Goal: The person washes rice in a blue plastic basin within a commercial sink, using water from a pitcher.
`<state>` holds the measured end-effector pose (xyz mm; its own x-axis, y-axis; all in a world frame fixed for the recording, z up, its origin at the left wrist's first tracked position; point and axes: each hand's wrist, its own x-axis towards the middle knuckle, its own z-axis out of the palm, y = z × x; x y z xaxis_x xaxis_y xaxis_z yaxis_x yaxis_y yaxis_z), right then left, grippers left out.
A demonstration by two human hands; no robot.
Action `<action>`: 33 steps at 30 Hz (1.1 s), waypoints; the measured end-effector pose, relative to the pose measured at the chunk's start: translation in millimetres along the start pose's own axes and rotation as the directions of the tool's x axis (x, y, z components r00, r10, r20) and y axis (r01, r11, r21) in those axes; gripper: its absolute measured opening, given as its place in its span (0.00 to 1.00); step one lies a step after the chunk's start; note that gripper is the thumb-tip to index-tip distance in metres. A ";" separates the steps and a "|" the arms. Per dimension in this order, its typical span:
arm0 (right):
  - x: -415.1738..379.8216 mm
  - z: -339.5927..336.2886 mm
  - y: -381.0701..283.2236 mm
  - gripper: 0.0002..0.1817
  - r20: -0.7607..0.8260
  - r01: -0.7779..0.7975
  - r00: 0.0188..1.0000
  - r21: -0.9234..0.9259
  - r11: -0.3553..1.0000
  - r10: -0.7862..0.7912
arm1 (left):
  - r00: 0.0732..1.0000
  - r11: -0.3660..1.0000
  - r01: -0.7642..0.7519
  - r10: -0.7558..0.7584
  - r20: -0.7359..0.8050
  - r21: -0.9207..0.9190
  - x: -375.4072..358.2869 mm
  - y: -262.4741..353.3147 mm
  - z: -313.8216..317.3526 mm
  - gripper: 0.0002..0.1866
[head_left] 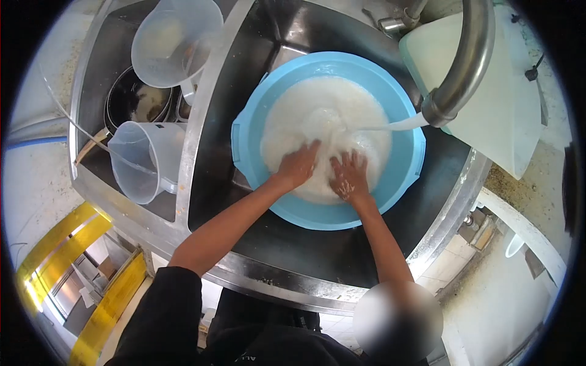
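Note:
A large light-blue plastic basin (249, 122) sits in the steel sink, filled with cloudy white water (293, 110). Water pours into it from the curved metal tap (467, 67) on the right. My left hand (298, 166) rests in the cloudy water, its fingers stretched out and partly under the surface. Beside it, my right hand (350, 175) is dipped in with fingers spread, and small pale grains cling to its back and wrist. Neither hand visibly grips anything. What lies beneath the surface is hidden by the cloudiness.
The left sink compartment holds two clear measuring jugs, one upper (177, 46) and one lower (139, 161), plus a dark pan (137, 97) with residue. A steel divider (204, 110) separates the compartments. A whitish plastic container (482, 116) stands right, behind the tap.

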<state>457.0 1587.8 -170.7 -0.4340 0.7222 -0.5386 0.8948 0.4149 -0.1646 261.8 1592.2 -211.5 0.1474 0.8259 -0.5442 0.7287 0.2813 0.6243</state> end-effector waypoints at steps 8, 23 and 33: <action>70.8 55.0 49.6 0.23 0.221 -0.131 0.966 -0.031 0.991 0.134 | 0.864 0.584 -0.405 -0.009 0.504 0.704 83.7 -23.2 4.7 0.33; 12.0 32.5 -8.3 0.38 -0.244 -0.101 0.950 0.352 0.931 0.196 | 0.996 0.998 0.026 -0.030 0.079 0.051 22.7 -8.3 -2.4 0.32; 93.5 76.1 46.6 0.32 0.009 -0.198 0.980 0.110 0.974 0.198 | 0.930 0.706 -0.330 0.130 0.344 0.627 105.9 -56.3 37.5 0.25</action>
<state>466.1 1632.5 -291.6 -0.2469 0.7851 -0.5680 0.9690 0.2001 -0.1446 261.5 1645.5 -325.3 0.4615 0.6367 -0.6178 0.8848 -0.3806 0.2688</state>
